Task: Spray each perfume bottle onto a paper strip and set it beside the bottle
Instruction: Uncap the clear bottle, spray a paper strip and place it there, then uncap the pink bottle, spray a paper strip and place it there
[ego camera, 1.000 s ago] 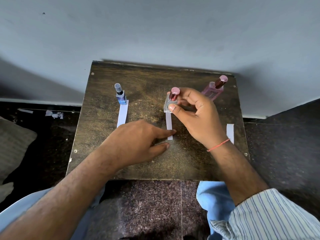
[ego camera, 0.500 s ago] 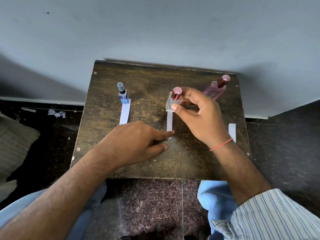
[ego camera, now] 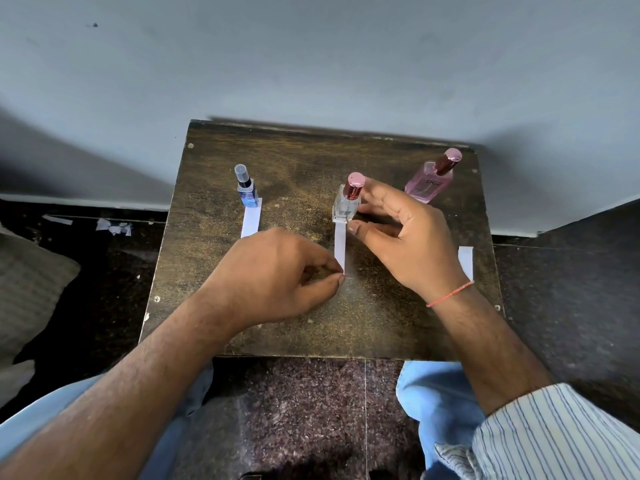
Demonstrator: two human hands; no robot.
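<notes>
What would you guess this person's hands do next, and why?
Probably both hands let go and the right hand goes for the loose strip near the table's right edge. The clear bottle already stands with its strip before it, as does the blue bottle; only the pink bottle has none. The left hand touches the middle strip's near end.
</notes>
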